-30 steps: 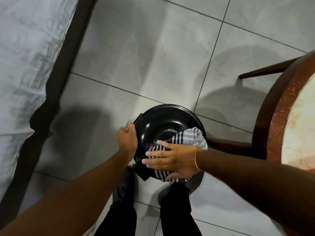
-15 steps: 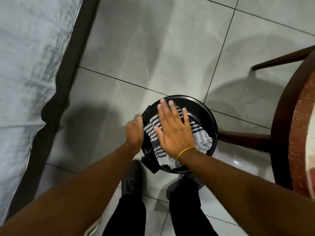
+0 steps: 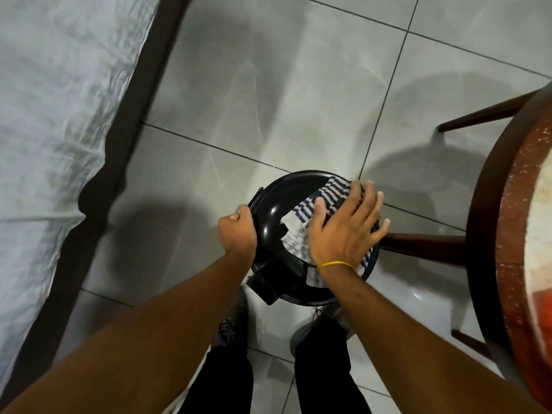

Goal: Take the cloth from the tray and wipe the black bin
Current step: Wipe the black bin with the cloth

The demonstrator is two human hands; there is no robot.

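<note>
The round black bin (image 3: 277,204) stands on the floor tiles just in front of my feet, its glossy lid facing up. A blue-and-white striped cloth (image 3: 324,198) lies across the right half of the lid. My right hand (image 3: 346,228) presses flat on the cloth with fingers spread, reaching the lid's far right edge. My left hand (image 3: 237,231) grips the bin's left rim, fingers curled around it. The tray is not in view.
A dark wooden table (image 3: 490,234) with a round pale top fills the right edge, its leg rails (image 3: 424,245) close beside the bin. A bed with a grey sheet (image 3: 50,115) runs along the left. Grey floor tiles (image 3: 268,85) lie beyond the bin.
My right hand has slid the cloth from the lid's near side, across its left and middle, over to the right side. My left hand has stayed on the left rim.
</note>
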